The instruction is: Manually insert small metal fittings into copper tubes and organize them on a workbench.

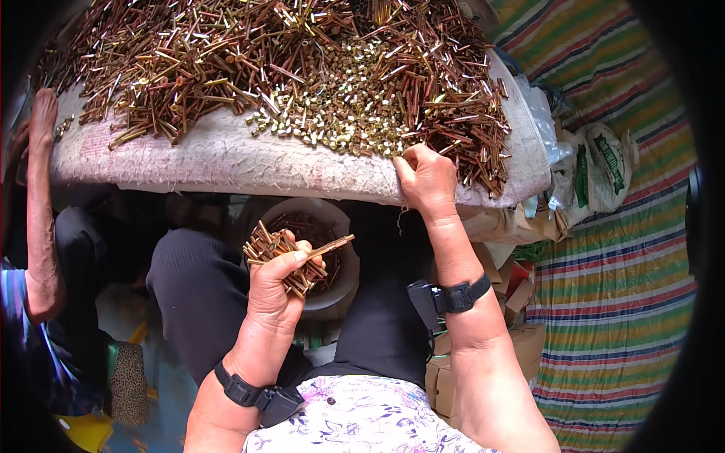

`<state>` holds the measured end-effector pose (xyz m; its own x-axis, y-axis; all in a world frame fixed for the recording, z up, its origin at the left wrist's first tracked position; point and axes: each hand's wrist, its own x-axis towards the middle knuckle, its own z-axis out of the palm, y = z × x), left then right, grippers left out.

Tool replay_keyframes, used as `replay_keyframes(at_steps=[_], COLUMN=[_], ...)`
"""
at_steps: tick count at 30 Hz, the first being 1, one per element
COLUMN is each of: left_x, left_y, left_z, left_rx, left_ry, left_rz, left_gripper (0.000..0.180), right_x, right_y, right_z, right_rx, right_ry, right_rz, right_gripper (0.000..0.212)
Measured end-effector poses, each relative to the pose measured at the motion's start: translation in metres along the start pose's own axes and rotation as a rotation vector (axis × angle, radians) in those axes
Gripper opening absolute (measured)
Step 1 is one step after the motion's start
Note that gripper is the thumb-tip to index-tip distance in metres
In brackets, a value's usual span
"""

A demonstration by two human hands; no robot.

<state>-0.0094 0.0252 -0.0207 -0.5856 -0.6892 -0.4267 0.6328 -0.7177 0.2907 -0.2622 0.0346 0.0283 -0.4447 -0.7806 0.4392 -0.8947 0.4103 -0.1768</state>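
Note:
My left hand [276, 283] is closed around a thick bunch of copper-gold bolts [269, 243], held over my lap. One bolt [332, 246] sticks out to the right between thumb and forefinger. At the front edge of the padded table, my right hand [430, 177] has its fingers pinched together, touching the pile. Whatever is between those fingertips is hidden. Just left of it lies a heap of small gold nuts [332, 121]. Loose bolts [445, 90] surround the nuts on both sides and behind.
Below the table edge, a pale bucket [343, 287] with more bolts stands between my knees. A co-worker's arm [41, 204] reaches to the table at the left. White sacks [604, 166] and cardboard boxes [529, 343] stand at the right, beside a striped sheet [612, 325].

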Motion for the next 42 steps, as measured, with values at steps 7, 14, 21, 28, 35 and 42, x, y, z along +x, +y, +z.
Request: replay_keyframes(at_steps=[7, 14, 21, 28, 35, 42], left_x=[0.001, 0.002, 0.001, -0.003, -0.006, -0.005], left_y=[0.001, 0.001, 0.003, 0.007, 0.009, 0.007], left_z=[-0.006, -0.005, -0.005, -0.003, -0.001, -0.001], left_rx=[0.023, 0.025, 0.054, 0.066, 0.077, 0.094], left_ry=[-0.018, 0.043, 0.054, 0.031, 0.000, -0.021], left_rz=[0.023, 0.053, 0.088, 0.101, 0.106, 0.095], left_gripper=[0.029, 0.028, 0.031, 0.031, 0.031, 0.032], right_x=[0.007, -0.057, -0.074, -0.073, -0.076, -0.088], right_y=[-0.001, -0.051, -0.062, -0.066, -0.067, -0.070], right_z=[-0.006, -0.049, -0.041, -0.038, -0.038, -0.023], right_rx=[0.234, 1.222, 1.284, 1.140, 0.851, 1.025], right_ry=[-0.104, -0.569, -0.558, -0.534, -0.498, -0.329], right_rz=[0.036, 0.198, 0.146, 0.044, -0.056, 0.023], right_gripper=[0.011, 0.012, 0.013, 0.010, 0.013, 0.033])
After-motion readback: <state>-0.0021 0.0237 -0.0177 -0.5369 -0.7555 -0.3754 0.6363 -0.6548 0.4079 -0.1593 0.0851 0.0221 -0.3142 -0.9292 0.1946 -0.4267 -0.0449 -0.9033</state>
